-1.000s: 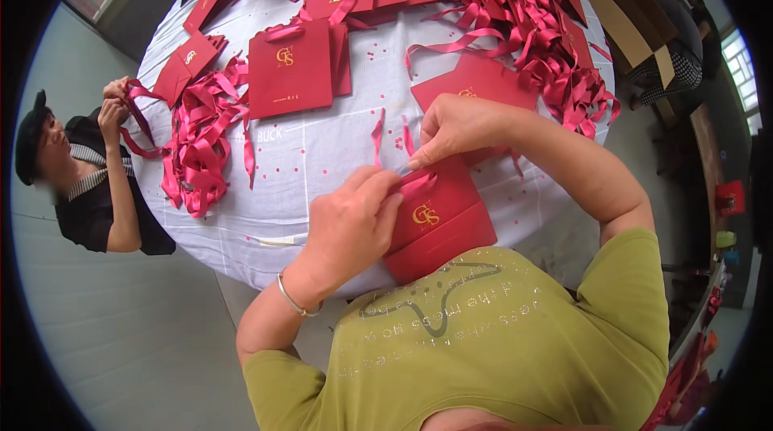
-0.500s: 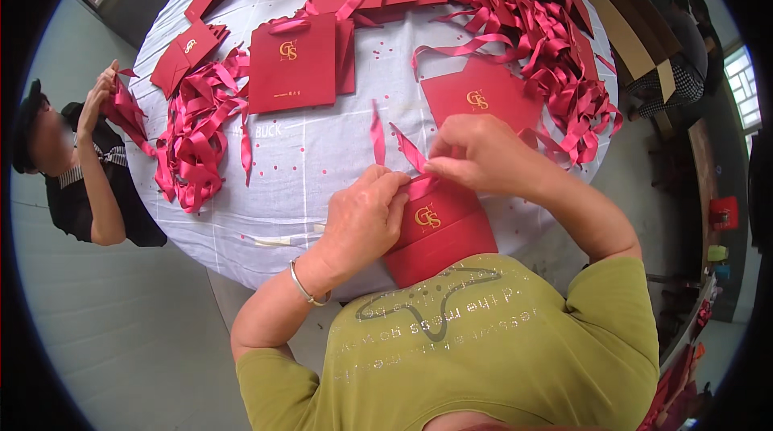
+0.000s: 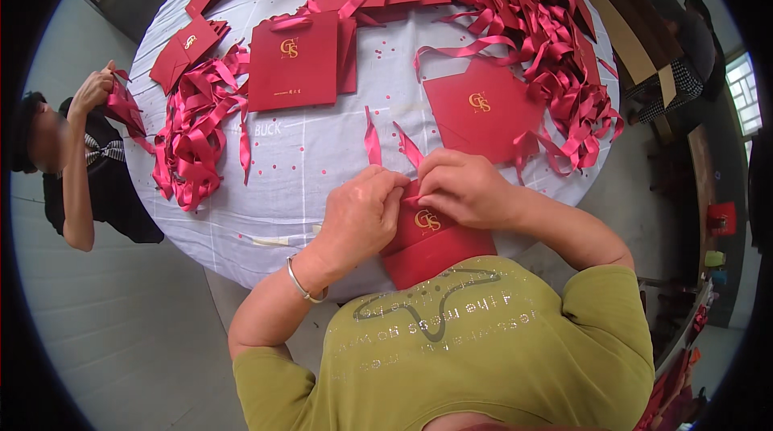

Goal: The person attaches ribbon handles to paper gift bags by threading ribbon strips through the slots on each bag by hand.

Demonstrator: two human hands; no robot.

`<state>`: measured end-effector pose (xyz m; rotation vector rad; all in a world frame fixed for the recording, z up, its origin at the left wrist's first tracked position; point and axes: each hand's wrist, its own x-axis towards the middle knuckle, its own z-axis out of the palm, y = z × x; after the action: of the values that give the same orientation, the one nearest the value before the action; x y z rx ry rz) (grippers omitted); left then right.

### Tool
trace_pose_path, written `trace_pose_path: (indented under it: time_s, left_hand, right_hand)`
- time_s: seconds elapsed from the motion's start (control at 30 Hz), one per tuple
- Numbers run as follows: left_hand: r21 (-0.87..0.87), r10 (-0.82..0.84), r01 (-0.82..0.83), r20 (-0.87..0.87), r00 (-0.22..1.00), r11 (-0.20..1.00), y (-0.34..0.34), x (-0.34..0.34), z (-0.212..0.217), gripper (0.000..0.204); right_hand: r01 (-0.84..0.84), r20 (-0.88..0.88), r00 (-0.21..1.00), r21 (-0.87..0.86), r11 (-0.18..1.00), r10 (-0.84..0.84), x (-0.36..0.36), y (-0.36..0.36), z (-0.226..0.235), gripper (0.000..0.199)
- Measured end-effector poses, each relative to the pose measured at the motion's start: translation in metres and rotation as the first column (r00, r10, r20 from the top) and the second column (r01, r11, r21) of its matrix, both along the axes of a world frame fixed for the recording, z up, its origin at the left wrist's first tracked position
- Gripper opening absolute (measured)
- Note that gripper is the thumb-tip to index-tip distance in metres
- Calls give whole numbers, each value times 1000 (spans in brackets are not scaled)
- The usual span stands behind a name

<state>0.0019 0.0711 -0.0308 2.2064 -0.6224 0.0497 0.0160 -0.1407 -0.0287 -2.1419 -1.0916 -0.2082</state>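
A red paper bag [image 3: 439, 252] with a gold emblem lies at the table's near edge, against my shirt. My left hand [image 3: 361, 204] is closed at the bag's upper left edge, its fingertips pinching the pink ribbon [image 3: 371, 141] there. Just to its right, my right hand [image 3: 467, 188] pinches the ribbon at the bag's top. Two loose ribbon ends stick out past my fingertips onto the cloth. My fingers cover the spot where ribbon and bag meet.
Another red bag [image 3: 485, 111] lies beyond my right hand. Farther left stand several bags [image 3: 293, 68] together. Ribbon heaps [image 3: 193, 137] lie at left and right on the white tablecloth [image 3: 282, 145]. A co-worker [image 3: 88, 165] at left holds a red bag. Cardboard boxes [image 3: 620, 20] stand at right.
My right hand has moved slightly left and down, closer to my left hand, drawing in at the bag's top. The co-worker's arms have shifted a little.
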Motion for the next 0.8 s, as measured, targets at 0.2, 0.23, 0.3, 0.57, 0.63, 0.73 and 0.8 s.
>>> trace_pose_path:
  time_s: [0.2,0.23,0.3,0.57,0.63,0.73,0.8]
  left_hand:
    - [-1,-12,12,40,999,1000,-2,1,0,9]
    - [12,-9,8,61,998,1000,-3,-1,2,8]
    - [13,-7,6,91,996,1000,-3,-4,8,8]
    - [-7,7,-6,181,983,1000,-6,-7,13,9]
    - [-47,-2,9,154,988,999,-5,-6,10,8]
    - [-46,-23,27,92,995,999,3,-1,10,11]
    - [-54,-29,33,85,996,998,2,-2,7,10]
  right_hand:
    - [97,-212,975,159,983,-62,10,-10,8,11]
    - [172,-223,960,4,985,-166,17,-12,10,12]
    - [254,-218,930,-207,945,-298,27,-12,21,25]
    - [-264,-613,762,-589,764,-209,77,8,47,44]
    - [-154,-643,734,-471,868,-219,75,9,33,37]
    - [41,-671,687,-347,937,-278,71,10,14,31]
    - [209,-641,684,-288,935,-350,63,9,11,29]
